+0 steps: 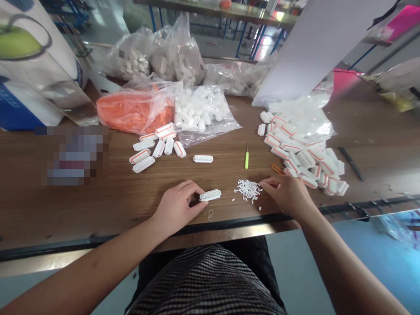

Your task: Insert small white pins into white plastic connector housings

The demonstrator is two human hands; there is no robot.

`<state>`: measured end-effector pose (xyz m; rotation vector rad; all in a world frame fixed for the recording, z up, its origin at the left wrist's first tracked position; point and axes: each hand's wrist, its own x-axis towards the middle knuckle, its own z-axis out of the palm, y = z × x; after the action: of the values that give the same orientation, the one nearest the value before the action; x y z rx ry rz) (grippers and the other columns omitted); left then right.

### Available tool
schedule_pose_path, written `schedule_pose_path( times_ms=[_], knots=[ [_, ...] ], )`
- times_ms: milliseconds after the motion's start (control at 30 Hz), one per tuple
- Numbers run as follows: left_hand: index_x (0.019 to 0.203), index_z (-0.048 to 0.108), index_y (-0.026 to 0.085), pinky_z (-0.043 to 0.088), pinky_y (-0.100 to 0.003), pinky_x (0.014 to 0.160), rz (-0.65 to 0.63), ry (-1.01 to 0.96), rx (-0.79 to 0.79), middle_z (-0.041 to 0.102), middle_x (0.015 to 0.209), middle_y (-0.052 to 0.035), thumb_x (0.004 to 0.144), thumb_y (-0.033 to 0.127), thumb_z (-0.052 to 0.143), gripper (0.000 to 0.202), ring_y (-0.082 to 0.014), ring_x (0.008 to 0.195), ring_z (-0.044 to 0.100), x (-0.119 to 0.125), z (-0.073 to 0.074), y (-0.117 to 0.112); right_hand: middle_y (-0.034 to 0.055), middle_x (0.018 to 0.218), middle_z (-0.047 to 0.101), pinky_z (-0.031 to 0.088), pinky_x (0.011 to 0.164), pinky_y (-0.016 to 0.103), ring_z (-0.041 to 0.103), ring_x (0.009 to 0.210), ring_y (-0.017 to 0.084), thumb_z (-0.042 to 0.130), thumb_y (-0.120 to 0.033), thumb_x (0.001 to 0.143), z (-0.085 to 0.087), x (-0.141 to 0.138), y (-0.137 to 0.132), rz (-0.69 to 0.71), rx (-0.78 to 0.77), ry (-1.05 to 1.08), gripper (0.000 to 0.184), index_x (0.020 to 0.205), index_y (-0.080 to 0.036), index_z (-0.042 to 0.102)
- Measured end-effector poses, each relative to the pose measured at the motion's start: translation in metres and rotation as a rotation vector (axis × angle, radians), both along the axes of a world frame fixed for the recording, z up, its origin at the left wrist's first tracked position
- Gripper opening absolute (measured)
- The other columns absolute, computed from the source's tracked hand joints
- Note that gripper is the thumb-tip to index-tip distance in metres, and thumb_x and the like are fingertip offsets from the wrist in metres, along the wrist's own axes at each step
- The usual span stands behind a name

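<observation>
The lettering on the blue-and-white box (24,107) is too blurred for me to read. One clear bag (142,82) holds orange parts (123,113), another (226,127) white pieces (197,111). Over the desk (108,205), my left hand (179,204) pinches a gridded white block (210,195); my right hand (288,194) touches small pegs (248,189), fingers narrow, grip unclear.

We saw a brown, wood-grained table (108,197) stretching from nine o'clock to three, edged in black and shiny metal at six. Beyond it, at twelve, we made out a blue-legged bench (210,9). The floor (292,258) was pale grey at five, with bright glare near one.
</observation>
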<state>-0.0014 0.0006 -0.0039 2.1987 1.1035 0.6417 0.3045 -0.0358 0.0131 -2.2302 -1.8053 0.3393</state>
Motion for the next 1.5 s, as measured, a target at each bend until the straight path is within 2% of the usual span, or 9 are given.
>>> schedule_pose_path(
  times_ms=[167,367,533,633,700,800,933,1133,1500],
  knots=[
    [0.085,0.066,0.02,0.037,-0.023,0.056,-0.003,0.008,0.009,0.049,0.066,0.0052,0.082,0.021,0.069,0.004,-0.0099,0.055,0.046,0.0,0.001,0.0,0.0031,0.063,0.073,0.038,0.061,0.034,0.063,0.057,0.021,0.055,-0.04,0.083,0.003,-0.004,-0.002,0.034,-0.009,-0.146,0.029,0.068,-0.026,0.076],
    [0.086,0.066,0.02,0.038,-0.023,0.058,0.0,-0.003,-0.019,0.052,0.07,0.0044,0.081,0.02,0.07,0.006,-0.0103,0.057,0.047,-0.001,-0.001,0.0,0.0042,0.066,0.072,0.038,0.069,0.037,0.063,0.066,0.023,0.052,-0.032,0.084,-0.001,-0.01,-0.006,0.073,0.072,-0.227,0.029,0.063,-0.025,0.072],
    [0.087,0.066,0.02,0.039,-0.024,0.059,-0.006,-0.015,-0.03,0.054,0.071,0.0037,0.081,0.019,0.069,0.006,-0.0104,0.058,0.047,-0.001,-0.001,0.0,0.0031,0.063,0.072,0.042,0.059,0.033,0.063,0.059,0.021,0.06,-0.034,0.073,-0.003,-0.004,-0.002,-0.066,0.052,0.158,0.019,0.064,-0.022,0.071],
    [0.086,0.066,0.02,0.039,-0.024,0.059,0.002,-0.009,-0.032,0.053,0.071,0.004,0.081,0.018,0.07,0.006,-0.0103,0.058,0.047,0.0,0.0,-0.001,0.0028,0.065,0.072,0.046,0.059,0.032,0.063,0.059,0.019,0.062,-0.037,0.073,0.002,-0.014,-0.002,-0.11,0.125,0.38,0.019,0.067,-0.022,0.07],
    [0.084,0.066,0.02,0.04,-0.024,0.059,0.006,-0.014,-0.046,0.053,0.07,0.0045,0.08,0.019,0.07,0.006,-0.01,0.057,0.047,0.001,0.001,-0.002,0.0023,0.067,0.072,0.047,0.061,0.031,0.063,0.061,0.018,0.063,-0.037,0.076,0.008,-0.033,-0.004,-0.049,0.191,0.465,0.017,0.068,-0.023,0.07],
    [0.085,0.067,0.02,0.041,-0.024,0.059,0.014,-0.027,-0.079,0.053,0.07,0.0048,0.08,0.02,0.07,0.005,-0.0097,0.057,0.047,0.002,0.001,-0.003,0.0014,0.069,0.071,0.047,0.066,0.032,0.063,0.066,0.018,0.064,-0.032,0.079,0.015,-0.072,-0.006,0.193,0.209,0.505,0.015,0.067,-0.023,0.068],
    [0.084,0.067,0.019,0.04,-0.024,0.06,0.022,-0.052,-0.093,0.053,0.07,0.0041,0.08,0.02,0.07,0.005,-0.0108,0.061,0.049,0.002,-0.001,-0.004,-0.0024,0.064,0.066,0.042,0.071,0.033,0.057,0.061,0.013,0.061,-0.025,0.084,0.01,-0.111,-0.002,0.426,0.204,0.469,0.016,0.069,-0.023,0.067],
    [0.083,0.065,0.02,0.043,-0.025,0.063,0.012,-0.061,-0.087,0.054,0.071,0.0039,0.08,0.019,0.069,0.005,-0.0118,0.063,0.052,0.001,-0.003,-0.004,-0.0028,0.064,0.064,0.037,0.074,0.035,0.057,0.061,0.013,0.058,-0.026,0.088,-0.002,-0.118,0.004,0.488,0.203,0.39,0.019,0.072,-0.022,0.066],
    [0.084,0.064,0.02,0.046,-0.026,0.066,0.007,-0.051,-0.079,0.055,0.072,0.0039,0.08,0.019,0.07,0.007,-0.0124,0.065,0.054,0.001,-0.003,-0.004,-0.0016,0.067,0.066,0.034,0.072,0.034,0.058,0.065,0.014,0.058,-0.025,0.089,-0.002,-0.121,0.003,0.56,0.304,0.26,0.018,0.075,-0.023,0.069]
  ],
)
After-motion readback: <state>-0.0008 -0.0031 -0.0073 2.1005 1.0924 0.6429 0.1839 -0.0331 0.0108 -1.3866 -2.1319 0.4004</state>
